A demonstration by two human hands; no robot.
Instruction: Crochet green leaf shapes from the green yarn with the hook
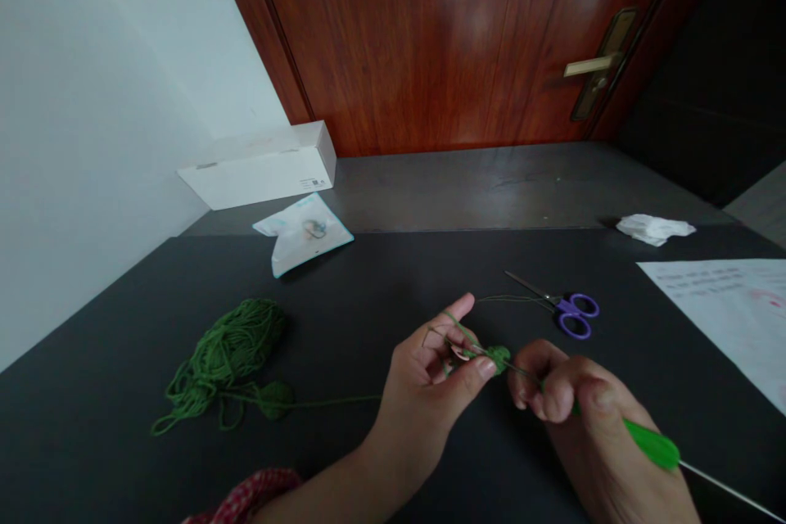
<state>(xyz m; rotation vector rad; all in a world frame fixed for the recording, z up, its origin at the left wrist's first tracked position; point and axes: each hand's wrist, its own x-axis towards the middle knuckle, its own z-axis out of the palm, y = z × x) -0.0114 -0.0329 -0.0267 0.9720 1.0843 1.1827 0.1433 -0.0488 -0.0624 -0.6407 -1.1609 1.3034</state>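
Our left hand point(423, 393) pinches the green crochet piece point(499, 358) just beside the hook point(652, 444) gripped in our right hand point(589, 417); its tip is hard to make out.

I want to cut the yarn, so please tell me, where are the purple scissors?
The purple-handled scissors lie on the dark table in the head view, just beyond the right hand, left of the white paper sheet.

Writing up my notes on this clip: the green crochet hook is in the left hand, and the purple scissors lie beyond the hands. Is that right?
Not quite: the head view shows the hook in the right hand, not the left hand. The purple scissors do lie beyond the hands.
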